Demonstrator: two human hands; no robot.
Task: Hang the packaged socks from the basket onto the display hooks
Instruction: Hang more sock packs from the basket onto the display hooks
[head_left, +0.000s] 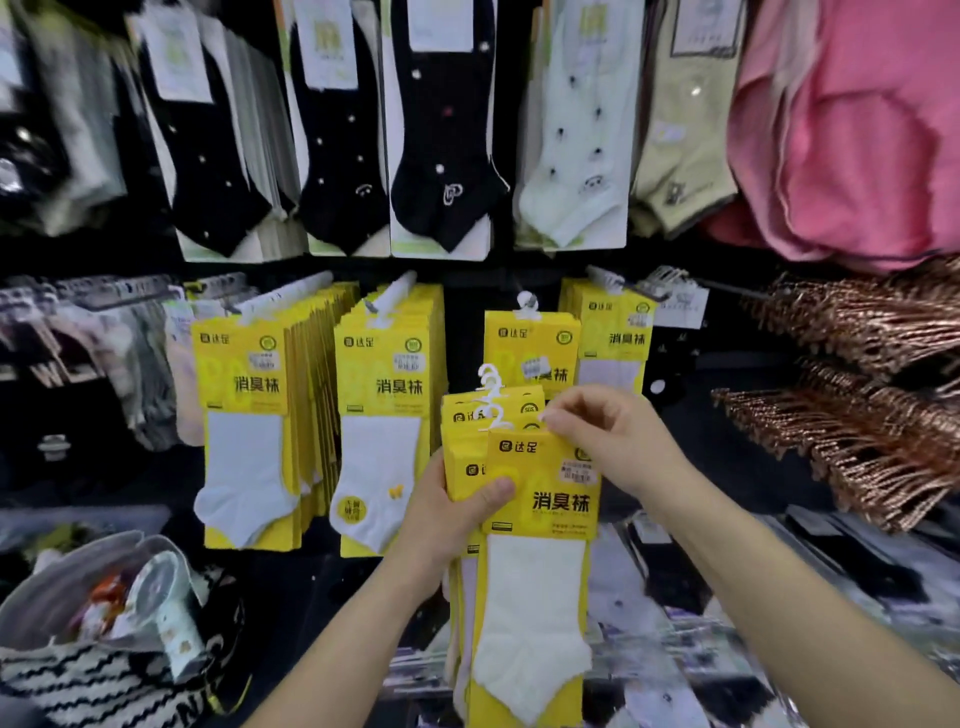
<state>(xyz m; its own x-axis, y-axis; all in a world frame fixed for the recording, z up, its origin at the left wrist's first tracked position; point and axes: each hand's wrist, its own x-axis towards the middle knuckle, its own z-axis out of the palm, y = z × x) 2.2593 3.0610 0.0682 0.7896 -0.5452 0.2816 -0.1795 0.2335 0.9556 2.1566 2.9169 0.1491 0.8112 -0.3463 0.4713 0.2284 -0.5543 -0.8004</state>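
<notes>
My left hand (449, 514) grips a stack of yellow-carded white sock packs (535, 571) in front of the display, thumb across the front card. My right hand (605, 434) pinches the top edge of the front pack near its white plastic hangers (491, 395). Just behind the stack one yellow sock pack (530, 338) hangs on a display hook (527, 301). Further full hooks of the same yellow packs (244, 426) hang to the left and another yellow pack (615, 338) to the right. The basket (62, 587) sits at lower left, grey-lined, with mixed packs inside.
Black, white and green socks (441, 130) hang on the upper row. Pink garments (857, 130) hang at the upper right, copper-coloured hangers (872, 389) jut out at the right. A striped black-and-white cloth (104, 680) lies by the basket. Flat packages (675, 597) lie on the lower shelf.
</notes>
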